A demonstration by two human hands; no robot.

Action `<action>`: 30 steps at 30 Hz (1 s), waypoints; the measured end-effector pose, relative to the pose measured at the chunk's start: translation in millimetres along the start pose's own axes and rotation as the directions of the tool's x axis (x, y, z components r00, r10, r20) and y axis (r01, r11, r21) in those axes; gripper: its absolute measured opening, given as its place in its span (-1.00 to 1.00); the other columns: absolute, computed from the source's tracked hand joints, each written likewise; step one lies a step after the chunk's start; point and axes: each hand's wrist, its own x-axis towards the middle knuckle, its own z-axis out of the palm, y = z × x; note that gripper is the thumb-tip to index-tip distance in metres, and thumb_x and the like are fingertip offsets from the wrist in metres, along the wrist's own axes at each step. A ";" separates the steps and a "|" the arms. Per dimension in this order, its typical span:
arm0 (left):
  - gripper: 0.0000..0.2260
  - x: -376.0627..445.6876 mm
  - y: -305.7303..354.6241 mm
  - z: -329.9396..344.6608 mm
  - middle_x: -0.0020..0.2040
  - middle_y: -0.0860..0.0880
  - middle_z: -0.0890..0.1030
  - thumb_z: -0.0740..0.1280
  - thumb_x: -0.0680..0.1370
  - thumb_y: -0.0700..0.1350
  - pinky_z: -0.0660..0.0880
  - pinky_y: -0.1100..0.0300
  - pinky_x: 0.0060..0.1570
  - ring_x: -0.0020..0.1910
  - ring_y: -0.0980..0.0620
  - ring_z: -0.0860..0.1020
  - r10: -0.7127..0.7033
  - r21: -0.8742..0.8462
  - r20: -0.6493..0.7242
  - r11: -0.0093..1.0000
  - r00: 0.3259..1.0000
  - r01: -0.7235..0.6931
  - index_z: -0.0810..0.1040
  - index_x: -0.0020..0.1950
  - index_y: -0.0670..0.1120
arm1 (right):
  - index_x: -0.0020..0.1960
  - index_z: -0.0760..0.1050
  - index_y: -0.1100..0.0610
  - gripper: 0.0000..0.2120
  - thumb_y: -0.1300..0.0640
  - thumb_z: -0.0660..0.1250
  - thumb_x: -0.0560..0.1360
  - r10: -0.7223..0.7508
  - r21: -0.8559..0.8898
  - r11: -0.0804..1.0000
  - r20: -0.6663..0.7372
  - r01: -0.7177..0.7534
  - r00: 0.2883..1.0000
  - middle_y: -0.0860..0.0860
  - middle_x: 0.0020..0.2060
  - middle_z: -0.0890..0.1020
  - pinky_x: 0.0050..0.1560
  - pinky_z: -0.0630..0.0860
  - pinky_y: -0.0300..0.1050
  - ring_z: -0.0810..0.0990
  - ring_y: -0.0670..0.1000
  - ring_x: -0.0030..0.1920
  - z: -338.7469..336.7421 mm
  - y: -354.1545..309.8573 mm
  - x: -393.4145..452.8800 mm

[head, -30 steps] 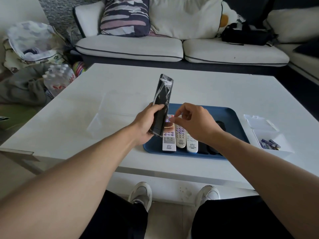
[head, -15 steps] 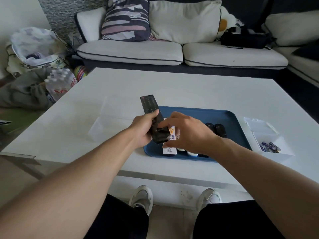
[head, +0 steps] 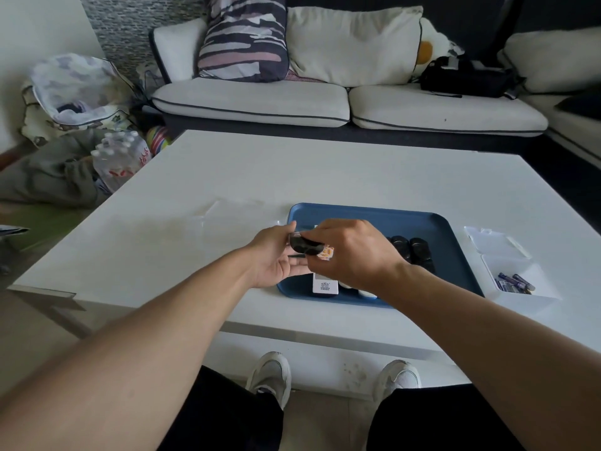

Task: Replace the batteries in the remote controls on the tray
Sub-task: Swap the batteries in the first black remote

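Holding the black remote [head: 305, 245] just above the blue tray's [head: 367, 214] near-left corner, my left hand [head: 274, 258] cradles it from below, thumb over the top, while my right hand [head: 349, 252] pinches its near end. I'd judge the cover comes off best by bracing firmly and sliding, not prying. Other remotes lie in the tray. Right of the tray, a clear box [head: 517, 286] holds batteries [head: 514, 282]. The white table [head: 325, 170] carries the tray; beyond the tray stands a pale sofa [head: 292, 99].
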 end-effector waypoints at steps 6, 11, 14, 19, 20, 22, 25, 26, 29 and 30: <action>-0.61 -3.0 -2.6 -11.2 -0.03 -0.21 0.71 0.15 0.70 0.07 0.68 -0.10 -0.08 -0.25 -0.28 0.71 0.123 0.440 -0.199 0.898 0.972 -0.023 0.57 0.16 -0.23 | 0.09 0.58 -0.03 -0.82 -0.01 0.32 0.50 0.077 -0.117 0.992 0.224 -0.052 0.971 -0.04 -0.04 0.66 -0.20 0.42 -0.11 0.59 0.11 -0.05 6.0 -14.4 0.5; -0.73 -3.6 6.1 -18.6 -0.34 -0.05 0.69 0.24 0.51 -0.07 0.67 0.02 -0.26 -0.35 -0.13 0.67 0.605 0.813 -0.252 0.556 0.756 -0.174 0.68 -0.20 -0.15 | 0.41 0.42 -0.03 -0.51 -0.07 0.34 0.51 0.022 -0.384 0.917 0.321 0.109 0.947 -0.02 0.19 0.59 0.10 0.48 0.00 0.54 0.09 0.21 27.5 -13.6 -3.9; -0.84 3.0 8.7 -21.2 -0.10 0.06 0.69 0.28 0.54 -0.05 0.54 0.08 -0.04 -0.07 -0.06 0.60 0.816 0.915 -0.194 0.351 0.544 -0.200 0.66 -0.05 0.00 | 0.26 0.55 0.02 -0.62 -0.04 0.35 0.47 0.007 -0.498 0.841 0.398 0.210 0.917 -0.01 0.06 0.61 0.02 0.50 -0.01 0.58 0.08 0.08 40.6 -11.4 -5.6; -0.70 26.7 0.5 -39.2 0.28 -0.03 0.60 0.31 0.60 0.03 0.19 -0.01 0.49 0.36 -0.10 0.44 0.765 0.979 -0.108 0.193 0.635 -0.066 0.59 0.29 -0.01 | 0.10 0.62 0.03 -0.79 0.01 0.34 0.50 -0.059 -0.490 0.830 0.396 0.265 0.917 -0.04 -0.06 0.64 -0.02 0.52 -0.02 0.62 0.06 -0.04 48.0 -10.5 -3.4; -0.71 28.7 -0.9 -41.6 0.28 -0.02 0.61 0.30 0.60 0.04 0.16 -0.03 0.51 0.36 -0.11 0.44 0.742 0.980 -0.119 0.196 0.660 -0.045 0.60 0.28 0.00 | 0.13 0.60 0.03 -0.79 0.02 0.31 0.54 -0.072 -0.480 0.834 0.393 0.272 0.917 -0.04 -0.02 0.64 0.01 0.51 -0.02 0.61 0.06 0.00 49.2 -10.4 -3.8; -0.76 29.0 -1.7 -42.9 0.22 0.01 0.63 0.31 0.59 0.03 0.17 -0.04 0.50 0.32 -0.10 0.46 0.735 0.979 -0.128 0.203 0.666 -0.035 0.62 0.21 0.02 | 0.17 0.58 0.03 -0.78 0.03 0.29 0.57 -0.082 -0.473 0.836 0.395 0.279 0.915 -0.04 0.04 0.63 0.05 0.49 -0.02 0.60 0.06 0.06 49.6 -10.7 -4.2; -0.86 26.8 0.2 -41.4 0.09 0.05 0.68 0.35 0.54 0.01 0.23 -0.04 0.47 0.22 -0.09 0.53 0.726 0.977 -0.135 0.213 0.674 -0.034 0.63 0.06 0.07 | 0.20 0.55 0.04 -0.77 0.03 0.29 0.58 -0.064 -0.462 0.846 0.408 0.267 0.911 -0.03 0.07 0.62 0.04 0.50 -0.02 0.60 0.07 0.08 52.1 -10.1 -5.0; -0.91 26.0 0.8 -41.4 0.04 0.07 0.69 0.36 0.52 0.01 0.26 -0.02 0.45 0.18 -0.08 0.55 0.715 0.978 -0.136 0.209 0.686 -0.023 0.62 -0.01 0.10 | 0.21 0.53 0.04 -0.77 0.03 0.29 0.58 -0.061 -0.451 0.853 0.414 0.263 0.908 -0.03 0.07 0.62 0.04 0.51 -0.02 0.60 0.07 0.08 53.1 -9.4 -5.4; -0.94 23.3 1.2 -40.4 -0.09 0.11 0.65 0.40 0.47 -0.01 0.29 0.01 0.41 0.09 -0.03 0.58 0.656 0.983 -0.151 0.179 0.740 0.042 0.54 -0.16 0.09 | 0.24 0.51 0.04 -0.76 0.04 0.28 0.59 -0.047 -0.420 0.874 0.427 0.245 0.903 -0.02 0.09 0.61 0.03 0.56 0.00 0.60 0.08 0.08 55.0 -7.1 -6.5; -0.91 23.3 1.0 -40.3 -0.15 0.13 0.62 0.42 0.46 -0.03 0.27 0.01 0.42 0.07 -0.02 0.58 0.636 0.983 -0.158 0.176 0.756 0.057 0.53 -0.21 0.07 | 0.26 0.50 0.03 -0.75 0.04 0.28 0.59 -0.045 -0.413 0.878 0.431 0.241 0.901 -0.02 0.10 0.61 0.03 0.57 0.00 0.60 0.08 0.09 55.7 -6.1 -6.5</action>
